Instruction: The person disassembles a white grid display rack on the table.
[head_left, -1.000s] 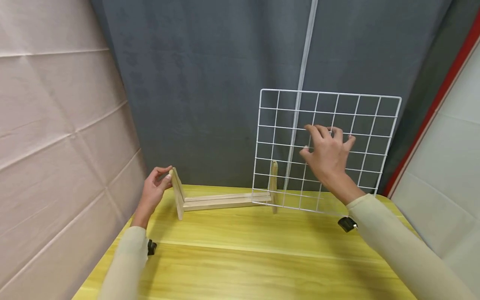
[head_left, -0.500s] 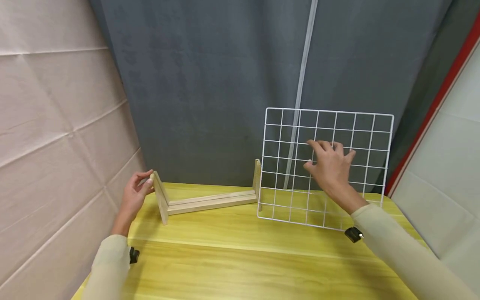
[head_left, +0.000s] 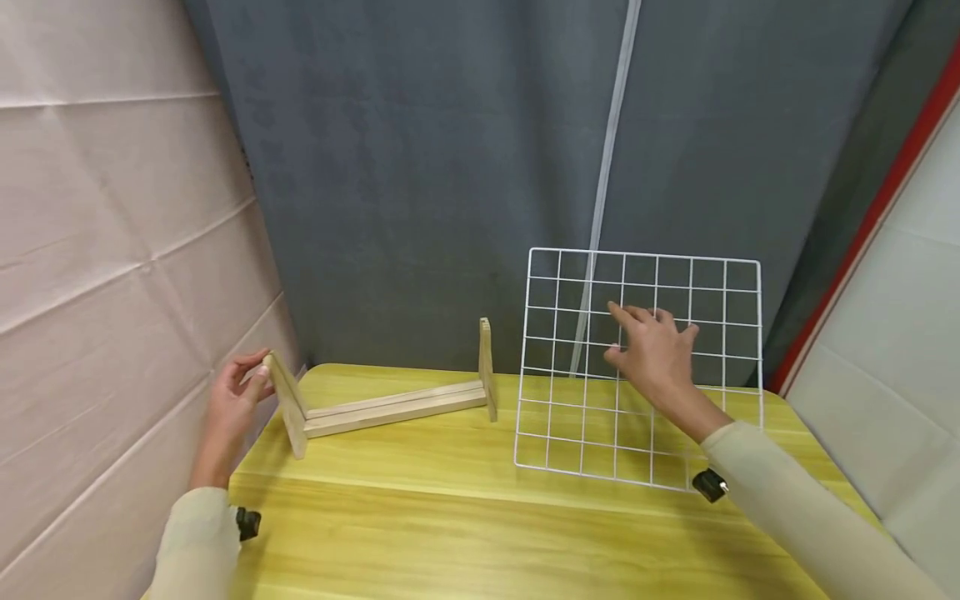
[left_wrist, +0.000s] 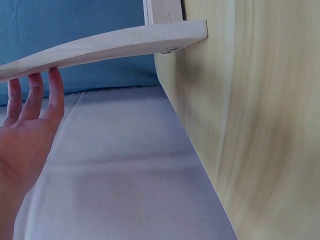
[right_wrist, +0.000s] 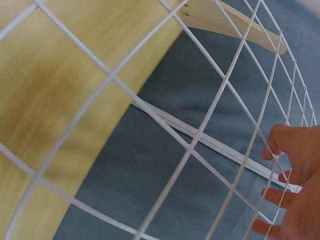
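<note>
1. Left hand (head_left: 234, 398), left of centre in the head view: fingers straight, resting against the outer face of the left end board of a wooden rack (head_left: 390, 402). The left wrist view shows the fingertips (left_wrist: 44, 86) flat under the board's edge, not curled round it.
2. The wooden rack sits at the back left of the yellow table (head_left: 480, 533): two long rails lying on the tabletop, an upright board at each end. The left end board leans outward, beyond the table's left edge; the right end board stands near frame centre. Nothing sits in the rack.
3. Right hand (head_left: 654, 354), right of centre: fingers spread and hooked through the squares of a white wire grid (head_left: 641, 367). The right wrist view shows the fingertips (right_wrist: 282, 145) poking through the wires; the hand is clamped on the grid.
4. The wire grid stands tilted, top leaning away toward the curtain, its bottom edge at the table surface at centre right. It is just beside the rack's right end board, with a narrow gap between them.
5. Grey curtain (head_left: 450, 167) with a pale vertical strip fills the upper middle; a pink cloth wall (head_left: 112, 233) at the left; a red strip (head_left: 862, 225) at the upper right.
</note>
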